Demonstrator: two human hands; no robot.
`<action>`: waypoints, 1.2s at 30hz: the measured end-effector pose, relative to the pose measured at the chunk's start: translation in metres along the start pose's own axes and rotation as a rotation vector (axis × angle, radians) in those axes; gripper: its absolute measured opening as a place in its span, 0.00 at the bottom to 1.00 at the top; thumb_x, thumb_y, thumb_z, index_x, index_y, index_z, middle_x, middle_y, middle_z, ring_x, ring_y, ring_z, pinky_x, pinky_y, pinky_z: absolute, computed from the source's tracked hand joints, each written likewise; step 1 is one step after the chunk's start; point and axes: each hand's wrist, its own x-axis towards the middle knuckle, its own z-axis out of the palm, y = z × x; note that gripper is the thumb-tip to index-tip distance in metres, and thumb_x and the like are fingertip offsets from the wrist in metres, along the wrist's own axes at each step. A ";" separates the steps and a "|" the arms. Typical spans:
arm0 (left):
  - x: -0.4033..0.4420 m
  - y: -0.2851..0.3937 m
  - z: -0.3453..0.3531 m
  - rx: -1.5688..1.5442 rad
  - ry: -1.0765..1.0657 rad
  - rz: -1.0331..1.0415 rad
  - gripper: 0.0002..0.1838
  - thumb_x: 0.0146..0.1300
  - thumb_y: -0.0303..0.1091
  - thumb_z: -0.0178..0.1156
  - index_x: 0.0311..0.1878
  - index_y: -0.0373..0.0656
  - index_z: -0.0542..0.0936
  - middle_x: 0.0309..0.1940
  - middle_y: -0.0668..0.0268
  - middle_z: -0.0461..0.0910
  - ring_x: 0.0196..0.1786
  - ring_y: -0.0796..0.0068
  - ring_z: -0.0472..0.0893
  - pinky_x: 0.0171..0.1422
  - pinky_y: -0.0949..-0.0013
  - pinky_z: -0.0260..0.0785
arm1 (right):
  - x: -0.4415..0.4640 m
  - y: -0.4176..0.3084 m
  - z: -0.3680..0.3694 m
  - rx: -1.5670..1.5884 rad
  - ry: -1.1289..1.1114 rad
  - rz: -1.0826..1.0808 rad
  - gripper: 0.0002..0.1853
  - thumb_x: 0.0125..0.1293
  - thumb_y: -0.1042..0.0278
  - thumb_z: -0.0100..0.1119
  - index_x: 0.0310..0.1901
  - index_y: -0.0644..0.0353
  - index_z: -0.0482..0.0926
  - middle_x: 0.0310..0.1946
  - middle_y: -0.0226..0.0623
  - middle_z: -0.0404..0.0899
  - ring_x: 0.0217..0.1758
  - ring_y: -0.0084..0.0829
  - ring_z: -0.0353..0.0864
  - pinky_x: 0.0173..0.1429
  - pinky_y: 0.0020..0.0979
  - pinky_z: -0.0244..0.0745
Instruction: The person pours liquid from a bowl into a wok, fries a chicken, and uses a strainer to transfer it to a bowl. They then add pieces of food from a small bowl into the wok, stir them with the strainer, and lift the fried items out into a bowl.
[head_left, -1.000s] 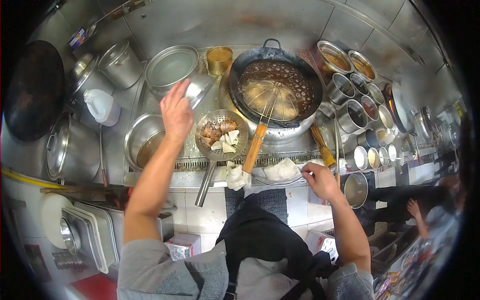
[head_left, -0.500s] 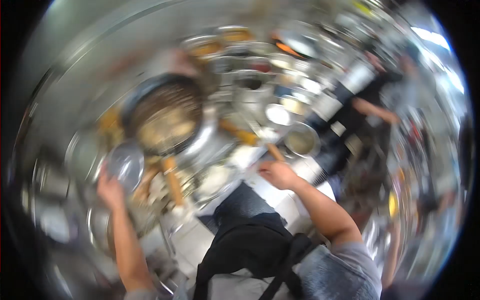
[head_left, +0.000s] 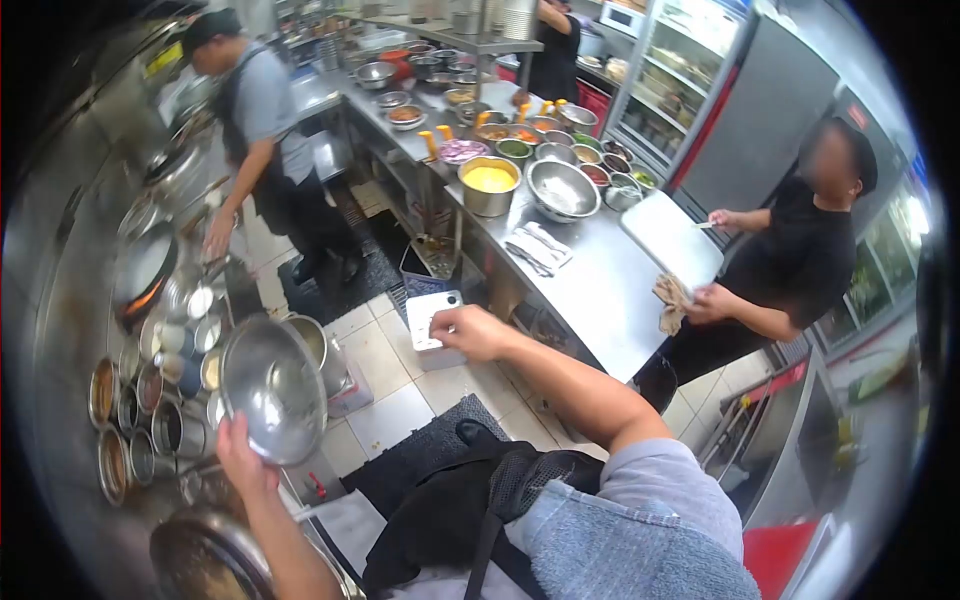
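Note:
My left hand (head_left: 245,458) grips the rim of a metal mixing bowl (head_left: 275,385), its thumb over the edge. The bowl is tilted with its shiny inside facing me, and no food can be made out in it. My right hand (head_left: 468,332) hangs out in front of me with fingers curled in, and nothing shows in them. Behind that hand, lower down, stands a white container (head_left: 425,315) near the floor; the hand overlaps it in view, and I cannot tell any contact.
A steel prep table (head_left: 600,300) holds a pot of yellow liquid (head_left: 490,180), a colander (head_left: 563,190) and several bowls. One co-worker (head_left: 805,235) stands right with a cloth; another (head_left: 270,130) is at the stove side. A pan (head_left: 215,555) and sauce pots (head_left: 180,430) line the left.
The view has swung right, away from the wok, toward the prep table and co-workers. The bowl remains in my left hand, now tilted toward me. My right hand stays curled.

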 end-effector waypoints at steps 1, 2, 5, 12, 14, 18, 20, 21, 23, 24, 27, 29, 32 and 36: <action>0.003 0.000 0.054 -0.013 0.131 0.034 0.20 0.68 0.33 0.57 0.59 0.31 0.70 0.47 0.57 0.79 0.48 0.66 0.81 0.53 0.64 0.75 | -0.014 0.015 -0.022 -0.006 0.093 0.053 0.11 0.64 0.64 0.58 0.41 0.62 0.80 0.33 0.46 0.83 0.39 0.44 0.83 0.45 0.39 0.75; 0.015 0.002 0.086 -0.012 -0.044 -0.029 0.22 0.69 0.33 0.56 0.61 0.31 0.69 0.49 0.56 0.78 0.50 0.66 0.81 0.55 0.65 0.75 | -0.030 0.029 -0.040 0.031 0.158 0.143 0.10 0.65 0.64 0.57 0.41 0.62 0.80 0.31 0.44 0.82 0.37 0.40 0.82 0.43 0.37 0.75; 0.026 -0.010 0.214 -0.149 -0.410 0.009 0.14 0.68 0.31 0.56 0.52 0.32 0.75 0.43 0.59 0.81 0.44 0.71 0.81 0.49 0.68 0.75 | -0.082 0.039 -0.089 0.217 0.318 0.450 0.10 0.68 0.64 0.55 0.39 0.62 0.81 0.26 0.36 0.80 0.31 0.27 0.79 0.38 0.30 0.73; -0.014 -0.188 0.434 0.500 -0.857 -0.199 0.07 0.59 0.29 0.62 0.36 0.35 0.82 0.27 0.66 0.81 0.28 0.78 0.78 0.31 0.69 0.69 | -0.193 0.157 -0.057 0.319 0.240 0.684 0.09 0.67 0.65 0.54 0.38 0.59 0.81 0.24 0.31 0.80 0.27 0.23 0.77 0.35 0.29 0.73; -0.027 -0.261 0.462 0.640 -0.910 -0.221 0.06 0.57 0.28 0.60 0.30 0.34 0.82 0.23 0.63 0.80 0.26 0.71 0.80 0.26 0.63 0.76 | -0.210 0.168 -0.039 0.268 0.100 0.647 0.09 0.67 0.64 0.55 0.38 0.59 0.81 0.24 0.32 0.81 0.28 0.24 0.79 0.36 0.30 0.74; -0.049 -0.307 0.510 0.499 -0.918 -0.506 0.10 0.64 0.29 0.56 0.40 0.32 0.81 0.35 0.60 0.80 0.36 0.66 0.82 0.33 0.63 0.80 | -0.214 0.184 -0.045 0.218 -0.025 0.594 0.10 0.66 0.62 0.56 0.38 0.60 0.81 0.25 0.33 0.82 0.30 0.27 0.82 0.37 0.33 0.75; -0.040 -0.309 0.519 0.320 -0.986 -0.631 0.13 0.70 0.29 0.50 0.52 0.33 0.77 0.48 0.59 0.77 0.48 0.64 0.79 0.46 0.65 0.80 | -0.201 0.194 -0.058 0.214 -0.015 0.543 0.11 0.67 0.61 0.56 0.38 0.60 0.81 0.25 0.35 0.83 0.30 0.28 0.82 0.37 0.33 0.75; -0.031 -0.304 0.513 0.304 -0.988 -0.590 0.14 0.71 0.30 0.50 0.53 0.33 0.77 0.47 0.60 0.77 0.49 0.66 0.79 0.47 0.64 0.80 | -0.192 0.194 -0.068 0.182 -0.029 0.529 0.11 0.67 0.62 0.56 0.39 0.61 0.80 0.26 0.35 0.83 0.30 0.29 0.82 0.37 0.33 0.75; -0.003 -0.279 0.482 0.291 -0.999 -0.559 0.15 0.71 0.31 0.51 0.55 0.34 0.77 0.50 0.61 0.77 0.51 0.67 0.79 0.48 0.65 0.80 | -0.162 0.191 -0.084 0.221 -0.116 0.575 0.10 0.68 0.63 0.56 0.39 0.62 0.80 0.26 0.36 0.83 0.31 0.29 0.82 0.38 0.33 0.75; 0.013 -0.271 0.454 0.275 -0.961 -0.564 0.15 0.72 0.33 0.52 0.55 0.34 0.77 0.51 0.61 0.78 0.52 0.68 0.79 0.48 0.65 0.80 | -0.150 0.196 -0.082 0.220 -0.161 0.553 0.10 0.68 0.63 0.56 0.39 0.62 0.80 0.26 0.36 0.83 0.31 0.29 0.82 0.38 0.33 0.75; 0.054 -0.256 0.324 0.259 -0.731 -0.573 0.14 0.72 0.31 0.51 0.56 0.37 0.76 0.50 0.61 0.80 0.50 0.68 0.82 0.48 0.64 0.78 | -0.093 0.202 -0.067 0.165 -0.326 0.394 0.10 0.68 0.63 0.56 0.39 0.62 0.80 0.27 0.36 0.83 0.31 0.30 0.82 0.39 0.34 0.75; 0.063 -0.245 0.217 0.293 -0.487 -0.508 0.13 0.72 0.31 0.51 0.55 0.38 0.76 0.49 0.62 0.80 0.49 0.69 0.82 0.47 0.65 0.78 | -0.050 0.191 -0.045 0.216 -0.492 0.364 0.11 0.68 0.63 0.56 0.40 0.62 0.80 0.26 0.36 0.83 0.31 0.29 0.81 0.40 0.33 0.75; 0.022 -0.194 0.058 0.345 0.024 -0.297 0.10 0.73 0.31 0.51 0.52 0.41 0.78 0.47 0.65 0.82 0.43 0.73 0.83 0.43 0.69 0.76 | 0.010 0.172 0.011 0.233 -0.786 0.237 0.11 0.70 0.61 0.56 0.40 0.61 0.81 0.27 0.33 0.81 0.33 0.25 0.79 0.41 0.31 0.74; -0.132 -0.100 -0.118 0.424 0.813 0.223 0.10 0.75 0.36 0.50 0.49 0.44 0.78 0.42 0.68 0.83 0.40 0.79 0.82 0.39 0.75 0.73 | 0.070 0.090 0.087 0.219 -1.085 0.148 0.08 0.71 0.67 0.55 0.43 0.62 0.80 0.27 0.30 0.80 0.31 0.21 0.76 0.38 0.27 0.72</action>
